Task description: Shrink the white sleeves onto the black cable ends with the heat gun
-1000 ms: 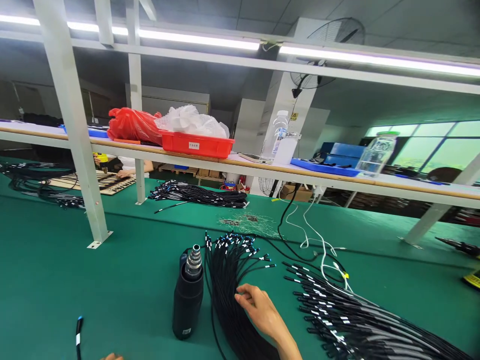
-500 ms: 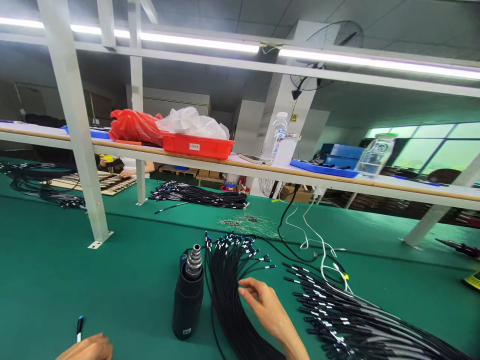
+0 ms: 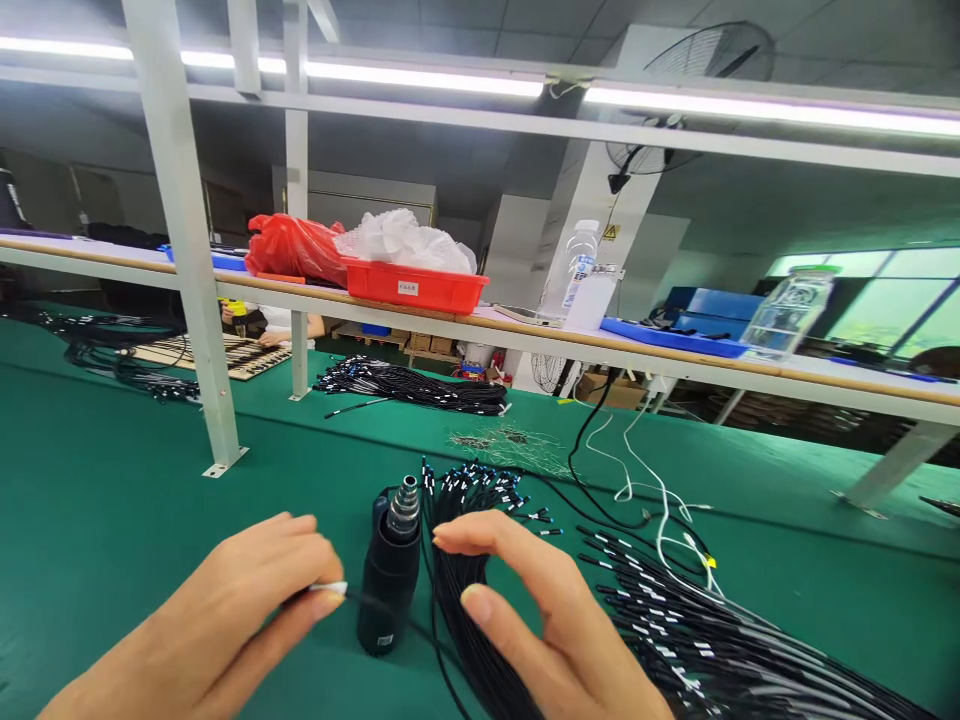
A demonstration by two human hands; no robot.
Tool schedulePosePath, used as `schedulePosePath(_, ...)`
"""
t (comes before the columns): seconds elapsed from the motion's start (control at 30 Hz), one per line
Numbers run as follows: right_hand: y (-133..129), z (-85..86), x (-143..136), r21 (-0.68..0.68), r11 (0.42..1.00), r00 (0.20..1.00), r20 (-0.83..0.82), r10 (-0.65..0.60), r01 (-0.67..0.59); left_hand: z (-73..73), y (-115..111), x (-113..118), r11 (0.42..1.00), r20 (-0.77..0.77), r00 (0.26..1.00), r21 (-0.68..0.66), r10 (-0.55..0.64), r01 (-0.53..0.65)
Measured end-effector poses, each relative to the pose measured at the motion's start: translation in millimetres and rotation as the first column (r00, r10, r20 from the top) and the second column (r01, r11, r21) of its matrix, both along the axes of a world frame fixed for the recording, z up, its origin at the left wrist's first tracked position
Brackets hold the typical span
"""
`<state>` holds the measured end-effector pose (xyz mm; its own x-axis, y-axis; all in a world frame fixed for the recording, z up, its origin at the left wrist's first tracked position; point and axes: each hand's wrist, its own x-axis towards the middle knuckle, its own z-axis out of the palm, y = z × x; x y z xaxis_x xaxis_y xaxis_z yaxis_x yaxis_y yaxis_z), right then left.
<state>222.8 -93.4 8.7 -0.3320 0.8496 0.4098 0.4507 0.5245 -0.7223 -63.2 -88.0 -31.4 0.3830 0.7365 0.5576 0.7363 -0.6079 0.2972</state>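
Between thumb and fingers, my left hand (image 3: 232,610) pinches a thin black cable with a white label (image 3: 330,587) near its end; most of that end is hidden by the fingers. The cable trails right, past a black heat gun (image 3: 388,585) that stands upright with its metal nozzle pointing up. Thumb and fingers apart, my right hand (image 3: 547,610) hovers over a bundle of black cables (image 3: 461,580) and holds nothing. The far ends of this bundle carry white labels and blue tips.
A second cable bundle (image 3: 675,600) lies at the right, with white cords (image 3: 664,500) beside it. Wire scraps (image 3: 510,440) and another bundle (image 3: 409,385) lie farther back. A shelf (image 3: 525,335) with a red bin (image 3: 416,288) crosses above the green table. Across the table, a person's hand (image 3: 274,340) shows.
My left hand has risen from the lower left toward the heat gun, with the labelled cable end in it. My right hand has come up closer, fingers wider apart. The view has shifted slightly left.
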Motion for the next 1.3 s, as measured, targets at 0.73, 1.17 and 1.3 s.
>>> schedulePosePath(0.73,51,12.8,-16,-0.048,0.999,0.999,0.035,0.007,-0.005,38.6,52,49,0.934,0.142,0.990,-0.353,0.006,0.045)
schedulePosePath(1.17,71,14.7,-26,0.068,0.991,0.988,0.094,-0.122,0.116,39.2,70,57,0.929,0.316,0.949,-0.351,0.003,0.114)
schedulePosePath(1.3,79,9.2,-27,0.102,0.983,0.973,0.160,-0.166,0.151,35.9,77,58,0.921,0.305,0.952,-0.379,0.027,0.095)
